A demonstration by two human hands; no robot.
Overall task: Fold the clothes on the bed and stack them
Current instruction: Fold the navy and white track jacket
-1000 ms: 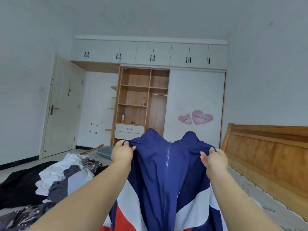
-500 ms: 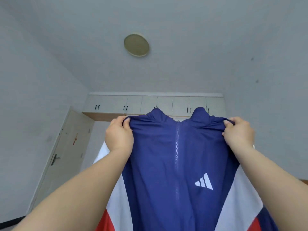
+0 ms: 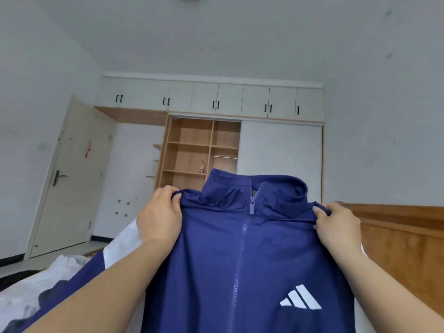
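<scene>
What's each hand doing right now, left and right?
Left hand: closed, gripping the jacket at its left shoulder.
Right hand: closed, gripping the same jacket at its right shoulder.

The jacket (image 3: 240, 260) hides the bed; its hem is cut off below.

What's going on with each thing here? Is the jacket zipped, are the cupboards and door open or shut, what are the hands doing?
Jacket: held up by its shoulders, front facing the camera.
Zip: closed nearly to the collar.
Left hand: grips one shoulder of the jacket.
Right hand: pinches the other shoulder.
Upper cabinet doors: shut.
Wardrobe shelves: uncovered, a small bottle standing on one shelf.
Room door: shut.
</scene>
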